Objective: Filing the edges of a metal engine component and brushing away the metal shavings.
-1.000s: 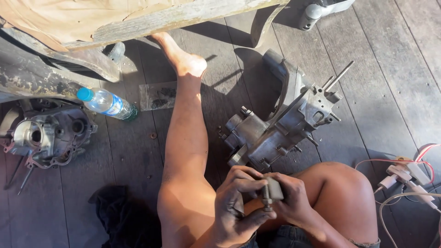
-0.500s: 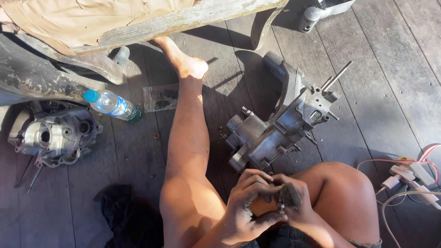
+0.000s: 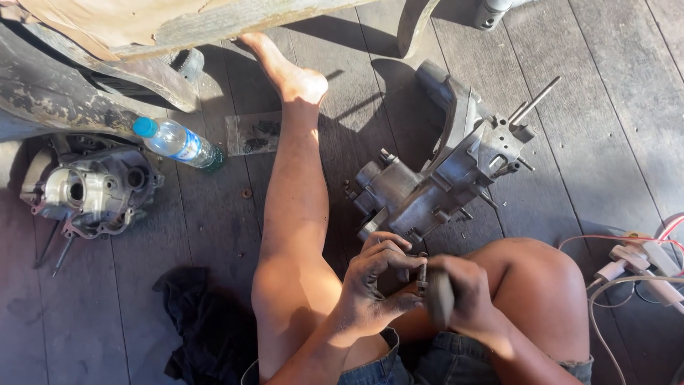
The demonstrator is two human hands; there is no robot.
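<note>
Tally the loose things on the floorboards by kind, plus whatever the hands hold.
Engine casings: 2, grey casing, second casing
Plastic bottles: 1, bottle
Black cloths: 1, cloth
Held parts: 1, small metal part between left hand and right hand
Total: 5

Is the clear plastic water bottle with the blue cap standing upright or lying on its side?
Lying on its side: the clear plastic water bottle rests lengthwise on the grey wooden plank floor, its blue cap pointing upper left.
</note>
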